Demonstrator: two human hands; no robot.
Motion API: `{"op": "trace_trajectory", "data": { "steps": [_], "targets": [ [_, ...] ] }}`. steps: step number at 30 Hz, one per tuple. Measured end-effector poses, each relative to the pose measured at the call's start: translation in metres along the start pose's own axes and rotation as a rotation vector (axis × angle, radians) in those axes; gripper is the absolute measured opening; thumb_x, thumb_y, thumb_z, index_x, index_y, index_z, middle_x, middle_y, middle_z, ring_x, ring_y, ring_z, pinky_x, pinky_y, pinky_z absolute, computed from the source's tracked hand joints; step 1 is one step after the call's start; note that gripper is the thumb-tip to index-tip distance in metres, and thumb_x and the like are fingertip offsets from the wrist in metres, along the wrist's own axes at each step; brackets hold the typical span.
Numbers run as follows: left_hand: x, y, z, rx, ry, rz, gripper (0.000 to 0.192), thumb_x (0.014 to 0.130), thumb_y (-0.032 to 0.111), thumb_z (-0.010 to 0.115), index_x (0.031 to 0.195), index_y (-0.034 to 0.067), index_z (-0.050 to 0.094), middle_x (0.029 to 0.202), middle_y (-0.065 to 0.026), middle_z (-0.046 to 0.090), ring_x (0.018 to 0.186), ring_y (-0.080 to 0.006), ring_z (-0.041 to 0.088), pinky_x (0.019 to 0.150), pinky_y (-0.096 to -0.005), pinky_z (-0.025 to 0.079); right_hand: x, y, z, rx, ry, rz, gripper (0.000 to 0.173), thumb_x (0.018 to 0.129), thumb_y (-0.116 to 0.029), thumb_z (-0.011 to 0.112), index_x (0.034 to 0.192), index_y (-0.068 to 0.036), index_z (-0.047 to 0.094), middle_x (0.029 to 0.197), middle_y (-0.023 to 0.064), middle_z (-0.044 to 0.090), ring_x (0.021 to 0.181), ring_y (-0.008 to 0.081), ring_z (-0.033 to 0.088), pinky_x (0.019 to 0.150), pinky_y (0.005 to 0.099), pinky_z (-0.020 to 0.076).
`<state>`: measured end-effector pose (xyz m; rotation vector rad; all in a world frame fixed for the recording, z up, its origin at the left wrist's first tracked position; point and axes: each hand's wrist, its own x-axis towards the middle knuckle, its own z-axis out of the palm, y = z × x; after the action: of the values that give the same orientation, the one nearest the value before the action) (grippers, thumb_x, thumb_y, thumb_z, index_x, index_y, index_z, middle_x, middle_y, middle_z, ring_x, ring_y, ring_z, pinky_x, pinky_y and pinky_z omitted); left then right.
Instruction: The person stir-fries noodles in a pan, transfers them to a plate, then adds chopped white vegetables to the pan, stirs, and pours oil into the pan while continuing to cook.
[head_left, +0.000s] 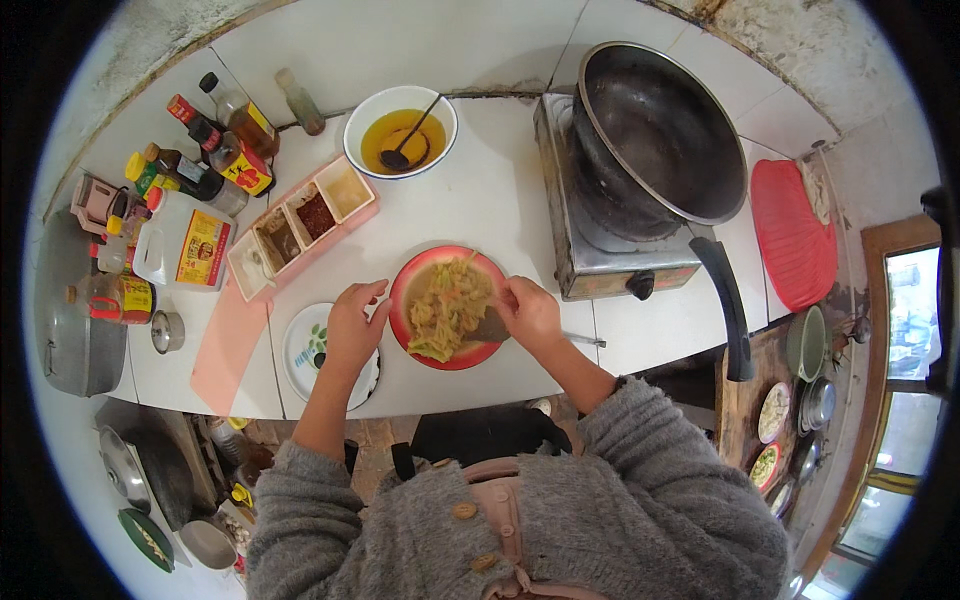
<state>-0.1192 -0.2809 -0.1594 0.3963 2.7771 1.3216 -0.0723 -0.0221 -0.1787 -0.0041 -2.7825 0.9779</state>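
A red-rimmed plate (405, 341) of cooked cabbage (448, 304) sits on the white tiled counter before me. My left hand (358, 319) hovers by its left rim, fingers curled and apart, with nothing held. At the right rim is my right hand (531, 311), thumb and fingers drawn together. Whether these fingers grip anything is hidden. The dark blade of a spatula (489, 327) rests in the plate beside the food, and its metal handle (585, 339) shows past my right wrist. Partly under my left forearm lies a white enamel plate (300, 379) with a leaf pattern.
A black wok (660, 135) stands tilted on a gas stove (622, 277), its handle (724, 307) jutting toward me. Behind the plate are an enamel bowl (352, 142) of yellow oil with a ladle (409, 139), and a pink seasoning box (289, 270). Several sauce bottles (244, 161) crowd the left.
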Motion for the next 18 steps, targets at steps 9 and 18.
{"op": "trace_trajectory", "data": {
  "steps": [9, 18],
  "targets": [
    [0.041, -0.008, 0.0, -0.202, 0.03, -0.117, 0.021, 0.084, 0.014, 0.056, 0.099, 0.0, 0.062, 0.086, -0.0091, 0.063, 0.076, -0.0146, 0.06, 0.061, -0.0258, 0.048, -0.009, -0.004, -0.017, -0.175, -0.067, 0.05, 0.023, 0.076, -0.028, 0.064, 0.069, -0.007, 0.061, 0.057, 0.0083, 0.055, 0.054, 0.0271, 0.056, 0.05, 0.0361, 0.0441],
    [0.167, -0.018, 0.079, -0.559, -0.162, -0.406, 0.047, 0.09, 0.025, 0.047, 0.122, -0.008, 0.034, 0.112, -0.0181, 0.052, 0.1, -0.0276, 0.053, 0.089, -0.0362, 0.046, -0.044, -0.019, -0.055, 0.043, -0.125, 0.047, 0.025, 0.078, -0.027, 0.062, 0.096, -0.009, 0.062, 0.077, 0.0085, 0.06, 0.063, 0.0244, 0.06, 0.056, 0.0349, 0.0472]
  ]
}}
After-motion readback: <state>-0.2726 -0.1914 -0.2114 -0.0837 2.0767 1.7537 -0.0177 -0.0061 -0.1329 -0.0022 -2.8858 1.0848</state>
